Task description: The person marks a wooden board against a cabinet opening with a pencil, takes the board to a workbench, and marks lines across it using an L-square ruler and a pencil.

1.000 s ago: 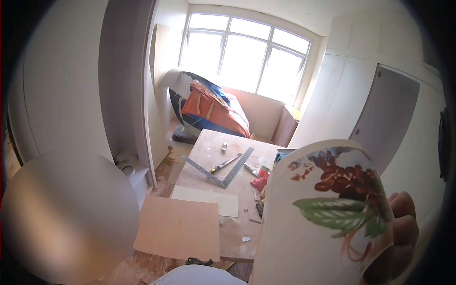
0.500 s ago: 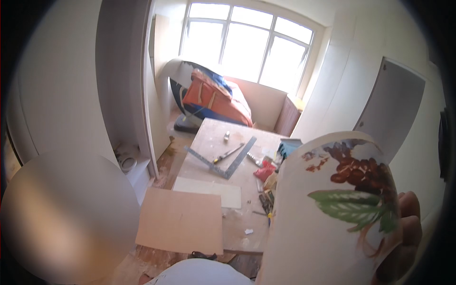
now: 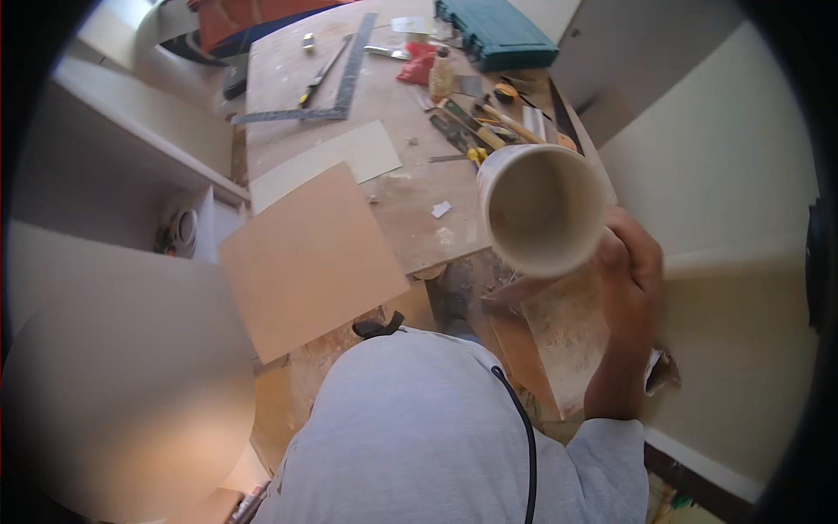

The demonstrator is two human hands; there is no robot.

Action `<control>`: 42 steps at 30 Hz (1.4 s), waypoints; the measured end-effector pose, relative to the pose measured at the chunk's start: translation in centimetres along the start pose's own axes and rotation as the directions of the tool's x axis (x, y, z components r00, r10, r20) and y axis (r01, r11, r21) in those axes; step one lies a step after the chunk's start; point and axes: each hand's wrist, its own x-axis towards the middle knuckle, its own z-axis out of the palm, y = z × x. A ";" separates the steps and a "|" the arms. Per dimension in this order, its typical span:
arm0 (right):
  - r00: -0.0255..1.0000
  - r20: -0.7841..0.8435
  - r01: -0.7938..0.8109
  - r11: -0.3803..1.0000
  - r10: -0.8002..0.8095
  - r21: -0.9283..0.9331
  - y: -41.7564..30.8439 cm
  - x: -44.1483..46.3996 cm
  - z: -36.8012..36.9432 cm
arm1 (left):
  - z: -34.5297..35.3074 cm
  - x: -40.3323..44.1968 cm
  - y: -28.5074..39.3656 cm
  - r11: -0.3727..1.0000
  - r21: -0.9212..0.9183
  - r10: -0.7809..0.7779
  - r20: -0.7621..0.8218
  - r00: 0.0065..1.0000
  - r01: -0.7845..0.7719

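My right hand point(image 3: 630, 262) is closed around the handle side of a white mug point(image 3: 543, 210). The mug is held up above the near right corner of the worktable point(image 3: 419, 210), with its round mouth turned towards me and its inside looking empty. My left hand is out of sight. Beyond the mug lie a yellow-and-black tape measure point(image 3: 505, 93), a small bottle point(image 3: 440, 75) and several hand tools. A tan board point(image 3: 312, 262) overhangs the table's near edge, partly covering a pale sheet point(image 3: 371, 150).
A metal square point(image 3: 351, 70) and a cutter knife point(image 3: 321, 77) lie on the table's far left. The green tool case point(image 3: 499, 35) is at the back, near a red bag point(image 3: 417, 65). A large blurred round shape point(image 3: 131, 393) covers the lower left.
My view has tilted down. The mug has gone from upright close before me, its fruit print showing, to lower and farther off with its mouth facing me. My right hand still holds it.
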 end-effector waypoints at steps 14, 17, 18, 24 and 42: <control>0.708 -0.541 -0.356 0.891 0.454 0.282 37.5 -2.4 -10.7 | 2.3 -3.1 5.8 0.999 0.044 -0.034 0.071 0.997 0.031; 0.630 -0.567 -0.349 0.846 0.530 0.403 44.1 -1.1 -15.1 | 2.8 -4.6 5.9 0.997 0.063 -0.040 0.082 0.996 0.035; 0.637 -0.588 -0.338 0.866 0.499 0.369 48.2 -1.3 -16.8 | 3.0 -5.4 5.7 0.997 0.079 -0.028 0.086 0.996 0.021; 0.547 -0.577 -0.446 0.794 0.607 0.412 55.9 3.4 -17.4 | 2.9 -12.7 2.5 0.884 0.370 0.280 0.072 0.957 -0.287; 0.824 -0.059 -0.553 0.780 0.563 -0.293 41.5 -3.3 4.2 | -23.0 1.2 19.1 0.968 -0.146 0.036 -0.725 0.688 -0.205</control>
